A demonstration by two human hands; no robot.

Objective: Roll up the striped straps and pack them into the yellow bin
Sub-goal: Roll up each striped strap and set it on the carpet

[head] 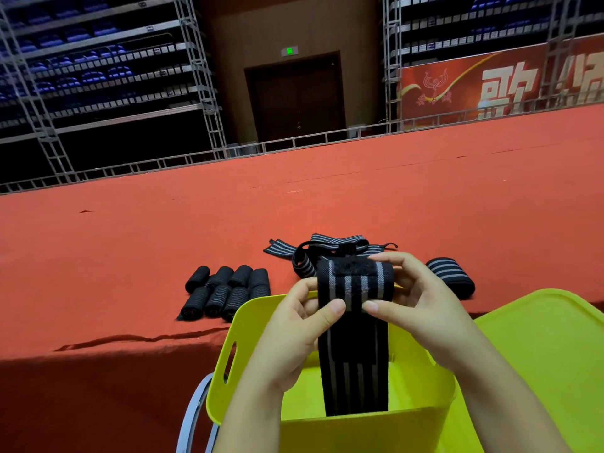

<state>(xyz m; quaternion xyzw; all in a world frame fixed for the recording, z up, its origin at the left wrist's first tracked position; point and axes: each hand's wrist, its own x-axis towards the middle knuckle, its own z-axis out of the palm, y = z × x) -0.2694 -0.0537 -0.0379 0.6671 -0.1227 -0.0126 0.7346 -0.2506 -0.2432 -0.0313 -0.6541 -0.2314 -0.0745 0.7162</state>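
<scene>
Yellow bin (343, 426) is sitting closest, its lid (552, 354) lying open to the right. Both hands, left (294, 328) and right (421, 305), are pinching a strap (354, 308) by its top above the bin, the tail hanging down inside. That loose tail is likely to slacken or skew the roll if the thumbs are slipping. On the red bench (130, 256), finished rolls (228, 292) are waiting left, a tangle of loose straps (327, 248) behind, another roll (452, 277) right. Nothing is blocking the bin.

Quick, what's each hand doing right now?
Left hand: pinches the striped strap at its top.
Right hand: pinches the same strap's top from the other side.
</scene>
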